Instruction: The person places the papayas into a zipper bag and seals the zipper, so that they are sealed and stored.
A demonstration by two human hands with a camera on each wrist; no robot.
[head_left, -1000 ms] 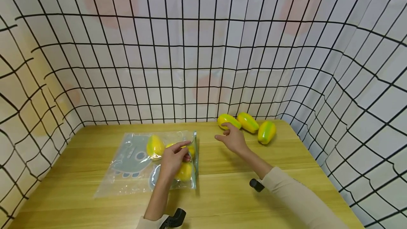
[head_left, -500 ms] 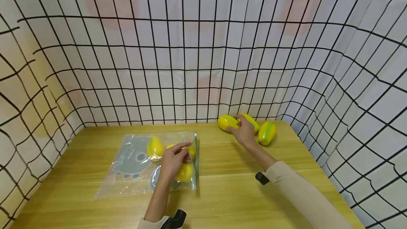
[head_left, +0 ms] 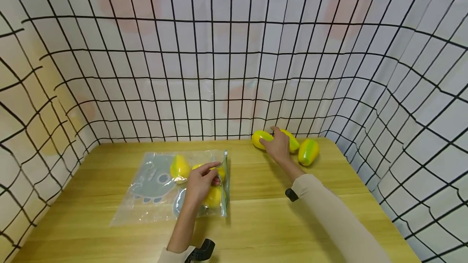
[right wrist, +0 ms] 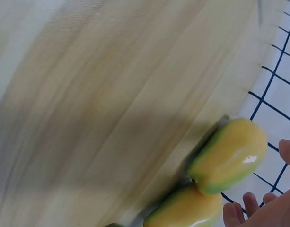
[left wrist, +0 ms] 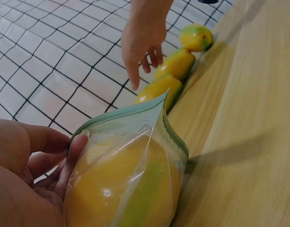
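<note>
My left hand (head_left: 199,184) pinches the open edge of a clear zip bag (head_left: 122,214) with a green seal; the bag lies flat with a grey animal print on it. Inside are yellow-green mangoes, one (head_left: 180,169) toward the middle and others near the mouth, partly behind my hand. Close up in the left wrist view, a bagged mango (left wrist: 121,189) bulges under the plastic. My right hand (head_left: 279,147) hovers with fingers apart over the left mango (head_left: 257,139) and the middle mango (head_left: 292,144) at the table's back edge, partly covering both.
A third loose mango (head_left: 308,152) lies just right of the other two. Black wire grid panels (head_left: 228,92) backed with white sheeting surround the wooden table (head_left: 256,222) at the back and sides.
My right hand has moved right and away from me, from the left mango's near side to over the left and middle mangoes. The left hand and bag have stayed in place.
</note>
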